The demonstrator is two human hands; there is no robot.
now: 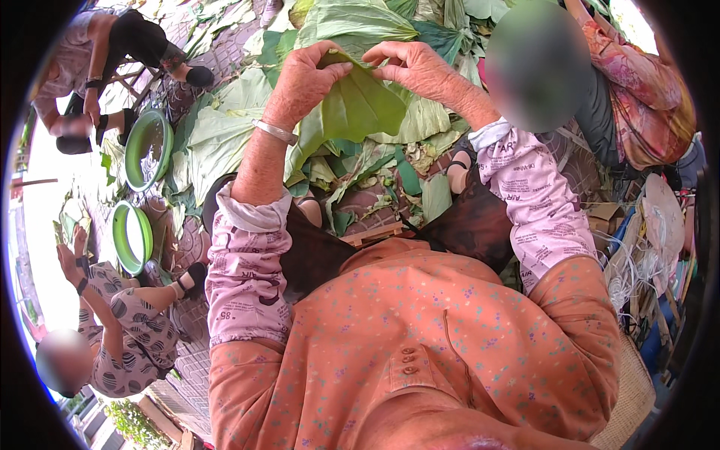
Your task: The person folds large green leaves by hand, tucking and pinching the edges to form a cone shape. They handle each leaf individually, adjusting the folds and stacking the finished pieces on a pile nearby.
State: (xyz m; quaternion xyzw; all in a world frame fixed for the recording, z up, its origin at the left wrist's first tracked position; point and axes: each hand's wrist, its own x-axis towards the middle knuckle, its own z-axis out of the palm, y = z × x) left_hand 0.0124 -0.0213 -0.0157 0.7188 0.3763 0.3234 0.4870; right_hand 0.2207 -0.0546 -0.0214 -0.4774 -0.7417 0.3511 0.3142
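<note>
Head view: a thin leaf that could tear

Nearest us is an orange floral blouse (420, 315). Beyond it, the left hand (304, 75) pinches a lotus leaf (360, 109) between thumb and forefinger; the right hand (424, 71) has thumb and forefinger nearly together at its top edge, though we cannot tell whether they grip. We judge uneven pulling could split it along a vein, and a slack pinch could drop it among the scattered leaves (232, 127) beneath.
</note>
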